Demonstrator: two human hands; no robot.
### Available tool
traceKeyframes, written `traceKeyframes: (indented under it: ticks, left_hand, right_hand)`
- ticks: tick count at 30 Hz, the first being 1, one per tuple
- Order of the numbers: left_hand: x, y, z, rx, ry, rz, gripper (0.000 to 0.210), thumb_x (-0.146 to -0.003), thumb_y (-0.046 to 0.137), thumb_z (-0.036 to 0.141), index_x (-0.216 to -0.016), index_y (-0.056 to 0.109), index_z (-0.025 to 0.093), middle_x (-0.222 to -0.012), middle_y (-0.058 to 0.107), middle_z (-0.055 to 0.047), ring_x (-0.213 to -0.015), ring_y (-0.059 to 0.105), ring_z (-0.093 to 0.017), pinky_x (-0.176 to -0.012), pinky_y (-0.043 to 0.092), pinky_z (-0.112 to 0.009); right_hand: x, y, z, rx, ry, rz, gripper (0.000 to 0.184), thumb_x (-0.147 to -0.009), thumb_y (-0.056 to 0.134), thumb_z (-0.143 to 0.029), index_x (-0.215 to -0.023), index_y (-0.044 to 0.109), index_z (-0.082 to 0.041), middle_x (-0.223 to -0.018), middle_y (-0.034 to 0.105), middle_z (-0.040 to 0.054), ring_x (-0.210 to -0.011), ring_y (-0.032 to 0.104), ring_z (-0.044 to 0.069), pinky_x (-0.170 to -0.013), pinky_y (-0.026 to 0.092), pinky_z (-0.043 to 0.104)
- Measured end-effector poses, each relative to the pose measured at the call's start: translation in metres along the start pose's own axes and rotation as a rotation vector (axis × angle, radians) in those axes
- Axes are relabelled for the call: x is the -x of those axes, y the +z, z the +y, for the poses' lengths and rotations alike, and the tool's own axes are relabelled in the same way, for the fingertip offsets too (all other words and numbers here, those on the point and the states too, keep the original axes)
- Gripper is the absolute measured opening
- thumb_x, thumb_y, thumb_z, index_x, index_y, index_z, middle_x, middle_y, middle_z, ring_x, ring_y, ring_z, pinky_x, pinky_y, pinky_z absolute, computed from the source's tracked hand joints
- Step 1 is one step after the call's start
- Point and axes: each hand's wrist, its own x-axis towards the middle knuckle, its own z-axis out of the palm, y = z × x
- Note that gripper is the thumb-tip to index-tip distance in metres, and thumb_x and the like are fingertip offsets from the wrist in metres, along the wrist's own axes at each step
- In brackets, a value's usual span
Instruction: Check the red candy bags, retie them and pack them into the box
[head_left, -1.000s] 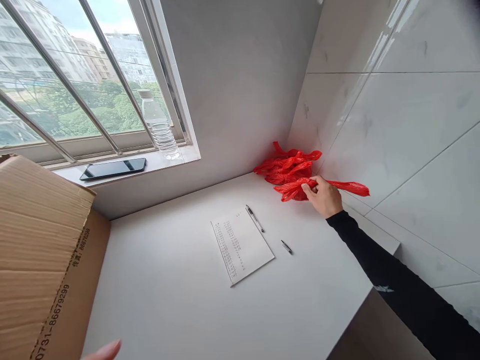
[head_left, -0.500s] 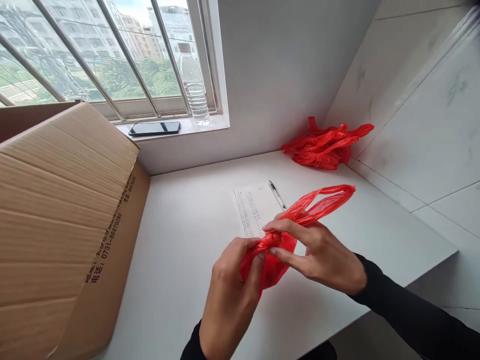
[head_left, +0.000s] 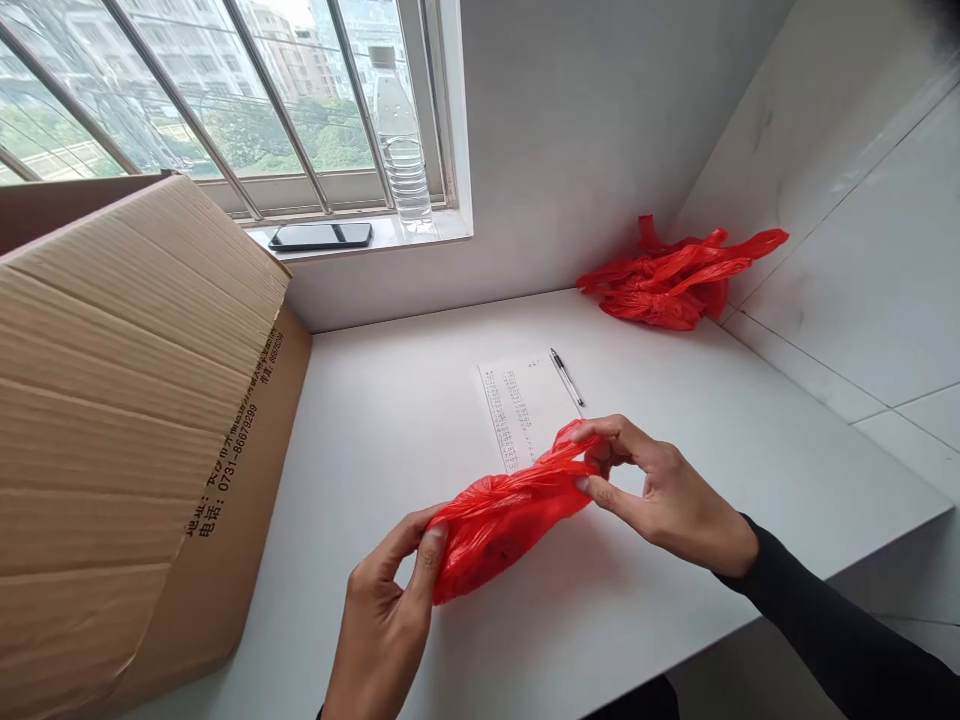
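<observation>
A red plastic bag is stretched between my two hands, just above the white table. My left hand pinches its left end, thumb on the near side. At its right end, my right hand has thumb and fingers closed on the gathered plastic. Something dark shows faintly through the bag's lower middle, but I cannot make out what it is. Behind the bag lies a printed sheet of paper, partly covered by it, with a pen along its right side.
On the left stands a big open cardboard box. More crumpled red bags lie in the back right corner. A phone and a water bottle rest on the windowsill. The white table has its front edge at lower right.
My hands have moved apart, the left one leftward. The bag, bunched up before with its handle loop sticking out to the right, is now drawn out lengthwise. The view has shifted slightly.
</observation>
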Motion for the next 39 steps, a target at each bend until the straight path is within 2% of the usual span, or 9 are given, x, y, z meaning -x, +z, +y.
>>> traceKeyframes:
  ticks: [4,8,13,18,21,26,30,33,39]
  left_hand:
    - [0.005,0.011,0.005,-0.215,0.266,0.049,0.046,-0.097,0.059,0.037,-0.142,0.051,0.042,-0.144,0.057,0.000,-0.126,0.059,-0.021,-0.099,0.054,-0.033]
    - [-0.002,0.018,0.008,-0.279,0.477,0.023,0.023,-0.095,0.064,0.027,-0.116,0.068,0.034,-0.111,0.070,0.000,-0.103,0.066,-0.016,-0.086,0.055,-0.026]
    - [-0.004,0.002,0.010,-0.169,0.184,0.245,0.013,-0.093,0.066,0.040,-0.092,0.072,0.028,-0.091,0.073,0.002,-0.079,0.066,-0.016,-0.072,0.054,-0.025]
    - [-0.001,0.012,0.023,-0.030,0.255,0.108,0.010,-0.093,0.066,0.033,-0.095,0.076,0.029,-0.097,0.073,-0.001,-0.089,0.067,-0.018,-0.075,0.052,-0.025]
    - [-0.001,0.015,0.026,0.016,0.263,0.114,0.010,-0.094,0.065,0.032,-0.094,0.076,0.029,-0.098,0.072,-0.001,-0.091,0.066,-0.019,-0.075,0.051,-0.028]
    - [0.003,0.001,0.024,-0.063,0.070,0.339,0.015,-0.095,0.063,0.042,-0.092,0.070,0.030,-0.103,0.072,0.000,-0.104,0.065,-0.021,-0.093,0.046,-0.033]
    - [0.002,0.006,0.024,-0.163,0.315,0.173,0.017,-0.094,0.064,0.030,-0.111,0.067,0.033,-0.122,0.067,0.001,-0.117,0.062,-0.020,-0.096,0.047,-0.031]
    - [-0.001,0.009,0.024,-0.215,0.399,0.090,0.008,-0.095,0.064,0.025,-0.099,0.068,0.031,-0.106,0.069,0.002,-0.103,0.064,-0.017,-0.086,0.050,-0.027]
    - [0.002,-0.005,0.024,-0.028,-0.087,0.289,0.025,-0.093,0.062,0.052,-0.103,0.067,0.030,-0.112,0.071,0.000,-0.103,0.066,-0.022,-0.088,0.050,-0.034]
  right_hand:
    - [0.001,0.012,-0.007,0.014,-0.058,-0.061,0.034,-0.090,0.070,-0.029,-0.121,0.058,-0.034,-0.107,0.066,-0.0029,-0.086,0.060,0.015,-0.085,0.051,0.035]
    - [0.000,0.018,-0.009,-0.037,-0.108,-0.079,0.004,-0.098,0.060,-0.032,-0.100,0.063,-0.029,-0.088,0.067,-0.0051,-0.076,0.058,0.012,-0.073,0.047,0.030]
    - [0.006,0.004,-0.005,-0.056,0.082,0.032,0.012,-0.101,0.057,-0.036,-0.096,0.063,-0.027,-0.080,0.062,-0.0043,-0.073,0.057,0.013,-0.071,0.047,0.029]
    - [0.002,0.019,-0.015,-0.032,-0.234,0.079,0.017,-0.096,0.065,-0.031,-0.112,0.062,-0.026,-0.102,0.066,0.0012,-0.096,0.060,0.018,-0.086,0.049,0.035]
    - [-0.005,0.032,-0.020,0.028,-0.318,0.001,0.008,-0.097,0.063,-0.027,-0.105,0.064,-0.023,-0.092,0.066,0.0010,-0.085,0.058,0.017,-0.078,0.048,0.035]
    - [-0.004,0.028,-0.015,-0.048,-0.109,0.002,0.011,-0.101,0.055,-0.025,-0.090,0.058,-0.023,-0.084,0.061,-0.0015,-0.076,0.054,0.014,-0.069,0.045,0.031]
    - [0.001,0.025,-0.014,-0.150,0.007,-0.052,0.012,-0.102,0.053,-0.030,-0.092,0.056,-0.025,-0.081,0.058,-0.0032,-0.073,0.054,0.013,-0.069,0.045,0.030]
    - [0.004,0.022,-0.012,-0.186,0.028,-0.027,0.013,-0.103,0.052,-0.033,-0.093,0.055,-0.025,-0.082,0.057,-0.0030,-0.074,0.053,0.013,-0.069,0.045,0.029]
    - [0.008,0.007,0.004,-0.334,0.187,0.116,0.013,-0.102,0.055,-0.040,-0.102,0.058,-0.027,-0.093,0.058,-0.0015,-0.083,0.057,0.013,-0.074,0.048,0.025]
